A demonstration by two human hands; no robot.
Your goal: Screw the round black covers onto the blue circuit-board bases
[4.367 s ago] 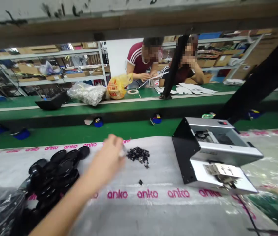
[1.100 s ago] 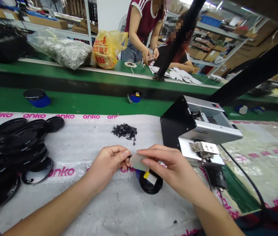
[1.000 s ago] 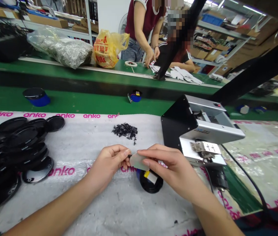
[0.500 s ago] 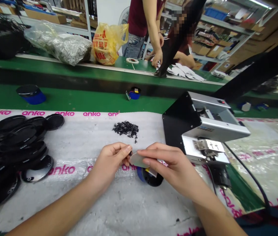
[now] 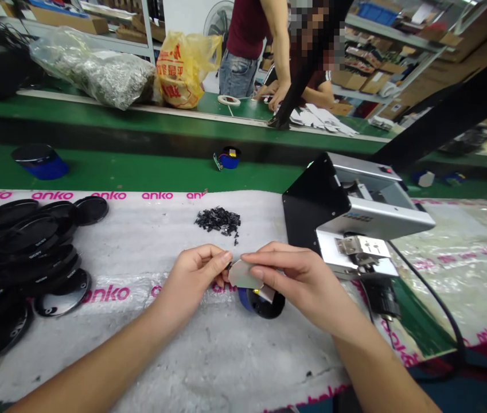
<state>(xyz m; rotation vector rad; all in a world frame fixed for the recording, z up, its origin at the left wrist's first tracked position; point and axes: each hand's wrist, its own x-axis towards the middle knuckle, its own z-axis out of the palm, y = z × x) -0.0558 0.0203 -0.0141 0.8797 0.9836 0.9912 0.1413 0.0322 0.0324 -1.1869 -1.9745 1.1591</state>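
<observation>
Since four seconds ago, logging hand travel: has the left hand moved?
Yes. The left hand came back from the pile of small black parts toward the person, meeting the right hand.

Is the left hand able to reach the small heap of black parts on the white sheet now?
Probably yes. The heap of black parts lies just beyond the left hand with bare white sheet between them, but its fingers are pinching something tiny against the grey piece.

Pile of glossy black round plastic lids well left of hands. Small heap of tiny black plastic bits just beyond hands. Silver-and-black metal desktop machine close right. Blue cylindrical part with black top far left on green belt. Yellow plastic bag far beyond.
</observation>
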